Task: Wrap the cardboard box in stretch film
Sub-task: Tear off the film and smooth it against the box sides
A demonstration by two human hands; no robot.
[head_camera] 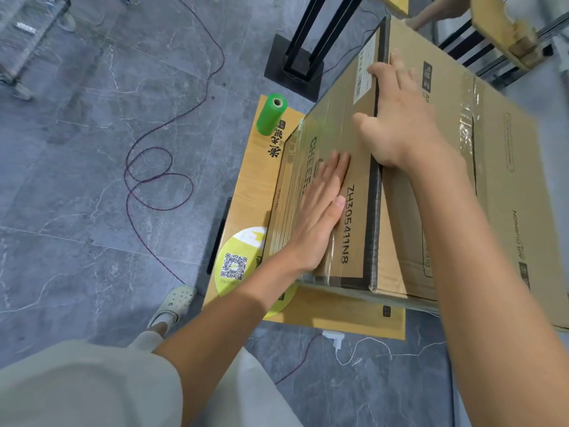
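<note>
Your left hand pressed flat, fingers straight, on the filmed side of the taped-shut cardboard box, contents hidden; your right hand lay spread across its top edge.

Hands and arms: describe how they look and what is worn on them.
The left hand and right hand are bare: no gloves, rings or watch show. The left forearm and right forearm are uncovered, with no sleeve, band or marking. Pale grey-beige clothing shows only at the bottom edge of the frame.
</note>
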